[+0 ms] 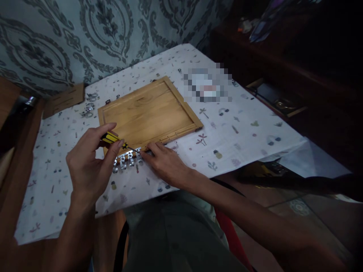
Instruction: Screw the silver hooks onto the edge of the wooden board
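A framed wooden panel lies on the patterned cloth of the table. Along its near left edge sits a row of silver metal clips. My left hand is closed on the yellow and black handle of a screwdriver, and the shaft slants down to the right toward the clips. At the shaft's tip, my right hand rests on the panel's near edge, fingers bent together; whether they pinch a small part is hidden.
More silver clips lie at the panel's far left, beside a brown cardboard piece. A blurred-out item is on the cloth to the right. Behind stands a patterned wall; dark furniture is at the right.
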`<control>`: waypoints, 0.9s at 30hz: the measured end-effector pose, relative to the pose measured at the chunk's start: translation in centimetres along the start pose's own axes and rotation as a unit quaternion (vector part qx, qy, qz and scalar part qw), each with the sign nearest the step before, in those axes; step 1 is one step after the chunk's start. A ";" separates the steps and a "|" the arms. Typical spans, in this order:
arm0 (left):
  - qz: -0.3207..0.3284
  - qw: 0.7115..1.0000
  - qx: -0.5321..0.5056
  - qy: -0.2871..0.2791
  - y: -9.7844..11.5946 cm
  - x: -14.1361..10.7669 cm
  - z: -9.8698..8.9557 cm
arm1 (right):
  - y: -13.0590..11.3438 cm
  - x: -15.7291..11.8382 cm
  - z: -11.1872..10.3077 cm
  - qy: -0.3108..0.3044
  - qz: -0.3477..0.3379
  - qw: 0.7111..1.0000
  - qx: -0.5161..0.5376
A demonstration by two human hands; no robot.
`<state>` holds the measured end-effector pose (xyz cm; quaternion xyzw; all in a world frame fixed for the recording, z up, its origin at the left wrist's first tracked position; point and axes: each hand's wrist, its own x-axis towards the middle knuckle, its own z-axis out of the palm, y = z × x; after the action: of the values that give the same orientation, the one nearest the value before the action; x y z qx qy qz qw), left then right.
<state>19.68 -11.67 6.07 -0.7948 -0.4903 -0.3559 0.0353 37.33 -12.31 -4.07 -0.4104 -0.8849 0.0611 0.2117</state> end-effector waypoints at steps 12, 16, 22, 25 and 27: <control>0.016 0.999 0.039 0.000 0.2 -0.1 -0.2 | 0.1 -0.1 0.0 0.002 -0.001 1.000 0.001; 0.020 0.999 0.032 -0.011 0.3 -0.2 -0.1 | 0.0 -0.1 0.0 0.002 0.002 1.000 0.002; 0.029 0.998 0.061 -0.011 0.4 -0.3 -0.1 | -0.1 -0.1 -0.2 -0.006 0.010 1.000 0.003; 0.034 0.998 0.057 -0.013 0.5 -0.2 -0.1 | 0.0 0.0 -0.2 -0.011 0.010 1.000 0.005; 0.037 0.998 0.049 -0.016 0.6 -0.2 -0.1 | 0.0 0.0 -0.3 -0.012 0.008 1.000 0.009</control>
<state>20.01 -12.17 6.19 -0.8153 -0.4779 -0.3172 0.0795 37.45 -12.30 -3.78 -0.4152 -0.8832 0.0756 0.2043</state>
